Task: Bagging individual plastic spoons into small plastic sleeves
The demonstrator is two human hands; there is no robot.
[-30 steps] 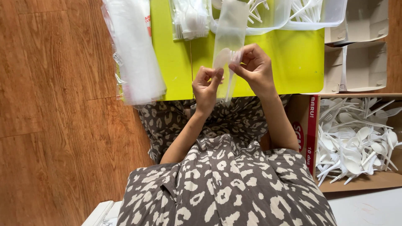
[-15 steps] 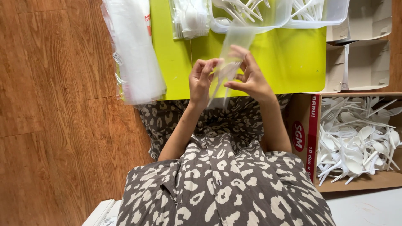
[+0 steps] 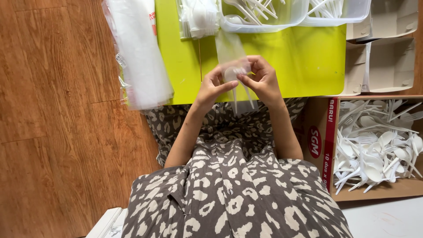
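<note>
My left hand (image 3: pixel 213 87) and my right hand (image 3: pixel 262 79) meet over the near edge of a lime-green table (image 3: pixel 308 61). Together they pinch a narrow clear plastic sleeve (image 3: pixel 229 48) that holds white plastic cutlery (image 3: pixel 240 94), whose handles hang down below my fingers. The sleeve's upper part lies flat on the table toward a clear tub of white cutlery (image 3: pixel 260 15).
A stack of clear plastic bags (image 3: pixel 139 53) lies at the table's left edge. A second clear tub (image 3: pixel 339 13) and white cartons (image 3: pixel 390 61) are at the right. A cardboard box of loose white spoons and forks (image 3: pixel 379 145) sits on the floor at my right.
The sleeve was held upright and stretched between my hands; now my hands have closed together around its lower part, and cutlery handles show beneath them.
</note>
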